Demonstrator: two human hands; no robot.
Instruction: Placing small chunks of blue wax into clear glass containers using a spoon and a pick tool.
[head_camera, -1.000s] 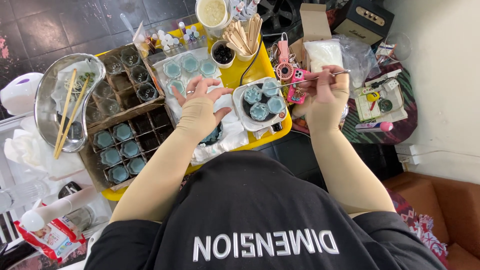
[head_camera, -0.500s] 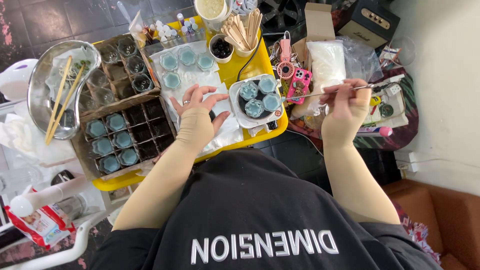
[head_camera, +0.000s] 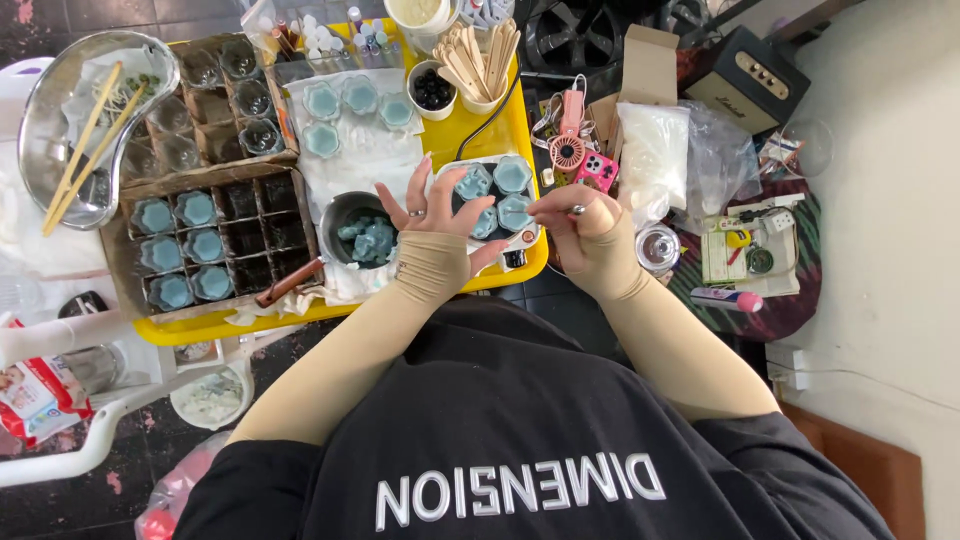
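A: What carries everything?

B: A yellow tray (head_camera: 480, 135), with a cardboard divider box (head_camera: 215, 235) on its left side holding pale blue filled cups (head_camera: 172, 252).

A: And nearer the person?

B: A small white hot plate (head_camera: 520, 235) bearing blue flower-shaped cups (head_camera: 512, 175), and left of it a small metal pot (head_camera: 352, 215) with blue chunks inside.

A: The hands?

B: The left hand (head_camera: 432, 212) is spread wide, fingers apart, over the hot plate's left edge, gripping nothing. The right hand (head_camera: 572, 215) is curled just beside the hot plate's right edge, fingertips pinched together; whether it grips anything cannot be told.
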